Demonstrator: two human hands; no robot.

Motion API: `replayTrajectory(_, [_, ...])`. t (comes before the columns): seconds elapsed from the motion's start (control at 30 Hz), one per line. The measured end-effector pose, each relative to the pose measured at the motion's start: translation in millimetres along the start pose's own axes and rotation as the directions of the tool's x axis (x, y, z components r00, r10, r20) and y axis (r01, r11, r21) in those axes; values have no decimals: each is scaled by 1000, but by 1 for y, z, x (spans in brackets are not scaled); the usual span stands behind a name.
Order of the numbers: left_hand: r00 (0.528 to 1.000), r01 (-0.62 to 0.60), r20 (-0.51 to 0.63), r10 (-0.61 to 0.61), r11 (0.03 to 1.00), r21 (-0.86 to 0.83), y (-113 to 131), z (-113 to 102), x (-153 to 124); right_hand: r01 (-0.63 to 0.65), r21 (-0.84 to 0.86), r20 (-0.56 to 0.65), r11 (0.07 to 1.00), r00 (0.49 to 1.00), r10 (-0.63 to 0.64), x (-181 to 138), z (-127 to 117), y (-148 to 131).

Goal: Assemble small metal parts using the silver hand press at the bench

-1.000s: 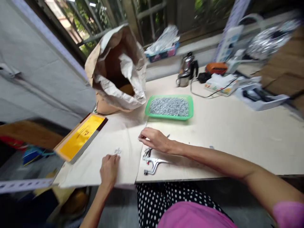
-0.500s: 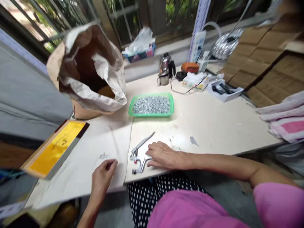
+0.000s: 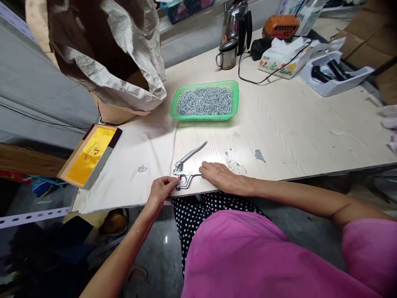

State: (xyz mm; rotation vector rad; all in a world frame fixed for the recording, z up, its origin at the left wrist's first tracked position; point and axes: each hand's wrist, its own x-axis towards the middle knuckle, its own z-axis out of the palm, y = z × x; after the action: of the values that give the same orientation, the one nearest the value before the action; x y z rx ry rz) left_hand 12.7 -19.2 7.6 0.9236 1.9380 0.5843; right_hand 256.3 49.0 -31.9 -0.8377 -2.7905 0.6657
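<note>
The squeeze looks not yet made: the pliers (image 3: 188,175) lie handles spread on the counter (image 3: 297,120), roughly six o'clock from the green tray (image 3: 204,118), right hand (image 3: 219,176) gripping one handle, left hand (image 3: 161,188) pinched closed by the jaws, contents hidden, grey cluster (image 3: 142,169) untouched at nine o'clock.
</note>
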Motion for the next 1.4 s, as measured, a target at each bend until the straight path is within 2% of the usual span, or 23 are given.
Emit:
replayTrajectory(0.27, [997,46,55,-53,991,125,4,-4,9,4,36,25,999,1000,-5,-1,-7,-2])
replayTrajectory(0.4, [988,49,139,-69,989,143,4,-6,14,-4,53,61,999,998,1,-1,-10,-1])
replayTrajectory(0.6, [983,71,161,-85,993,92,2,-7,10,44,-40,-84,998,995,-47,19,-17,26])
replayTrajectory(0.73, [981,85,170,-94,994,64,2,-5,5,96,-106,-10,990,995,-97,40,-16,42])
replayTrajectory(1.03, [972,122,194,-132,990,65,3,-7,3,86,-137,39,987,996,-81,39,-22,26])
replayTrajectory(1.13, [979,85,169,-113,983,163,-3,-8,0,83,-137,36,987,996,-79,34,-22,21])
replayTrajectory(1.2, [997,-32,72,8,944,329,-7,-6,-4,91,-116,27,989,996,-88,29,-22,19])
replayTrajectory(1.23, [992,-119,23,121,898,424,-8,-3,-7,101,-101,14,990,995,-101,27,-22,19])
replayTrajectory(1.27, [967,-217,-3,254,832,510,-9,1,-9,116,-85,-4,990,993,-117,24,-21,18])
replayTrajectory(1.33, [864,-414,35,502,668,619,-7,11,-9,152,-59,-50,987,987,-155,18,-19,18])
replayTrajectory(1.4, [752,-568,159,640,505,650,-2,22,-3,177,-41,-85,983,980,-180,14,-17,18])
